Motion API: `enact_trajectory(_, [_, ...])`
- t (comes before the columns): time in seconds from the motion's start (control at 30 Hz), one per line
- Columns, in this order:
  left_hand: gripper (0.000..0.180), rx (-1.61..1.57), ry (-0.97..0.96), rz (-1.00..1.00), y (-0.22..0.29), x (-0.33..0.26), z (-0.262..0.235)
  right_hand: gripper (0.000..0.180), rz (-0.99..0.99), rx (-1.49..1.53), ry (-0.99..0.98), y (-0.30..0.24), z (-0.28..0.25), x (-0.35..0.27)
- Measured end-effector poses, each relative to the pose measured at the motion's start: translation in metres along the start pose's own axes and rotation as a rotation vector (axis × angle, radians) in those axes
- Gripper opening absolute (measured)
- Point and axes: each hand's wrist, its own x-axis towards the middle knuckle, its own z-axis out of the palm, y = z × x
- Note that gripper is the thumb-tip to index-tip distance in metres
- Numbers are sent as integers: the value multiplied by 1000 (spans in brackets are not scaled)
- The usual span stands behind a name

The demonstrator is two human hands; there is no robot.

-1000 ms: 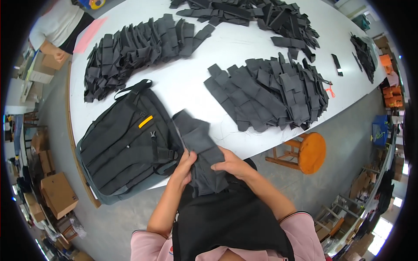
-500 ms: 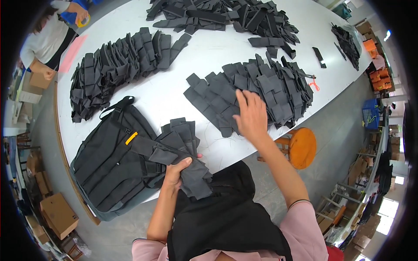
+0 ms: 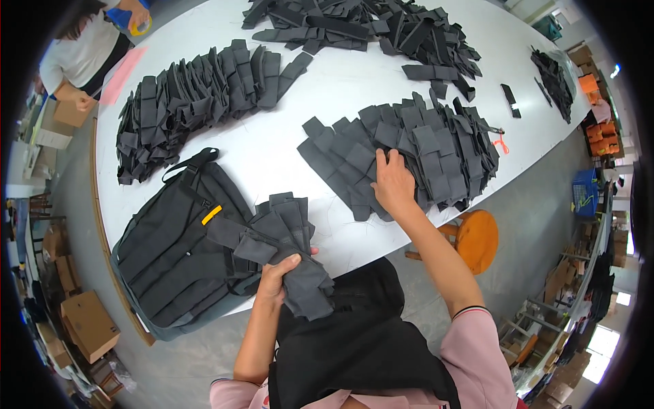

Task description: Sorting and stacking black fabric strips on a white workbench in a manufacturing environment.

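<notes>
My left hand (image 3: 276, 276) grips a fanned bundle of dark grey fabric pieces (image 3: 289, 235) at the white table's (image 3: 272, 146) near edge, partly over a black backpack (image 3: 180, 249) with a small yellow tab. My right hand (image 3: 394, 184) is stretched out to the right and rests on a spread stack of the same grey pieces (image 3: 422, 153), its fingers on the top piece. Whether it has pinched one I cannot tell.
More grey piles lie at the left (image 3: 197, 95), the far middle (image 3: 368, 27) and the far right (image 3: 555, 71). An orange round stool (image 3: 477, 232) stands below the table's edge. Another person in a white top (image 3: 85, 51) works at the far left corner. Cardboard boxes (image 3: 85, 324) sit on the floor.
My right hand left the bundle and reached right onto the spread stack, settling on it. My left hand keeps the bundle, now held alone near the backpack.
</notes>
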Motion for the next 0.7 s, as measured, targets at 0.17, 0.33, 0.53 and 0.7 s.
enact_trajectory(0.17, [50,-28,5,20,3,-4,3,71,92,89,-134,-9,-32,0])
enact_trajectory(0.33, [54,-84,-3,66,2,-16,-18,60,178,1303,-388,-11,-80,-29])
enact_trajectory(0.53, [56,-131,-20,75,4,-11,-22,42,641,1597,-893,-36,29,-108])
enact_trajectory(0.7, [53,-141,19,112,4,-24,-39,66,556,1667,-880,-44,3,-119])
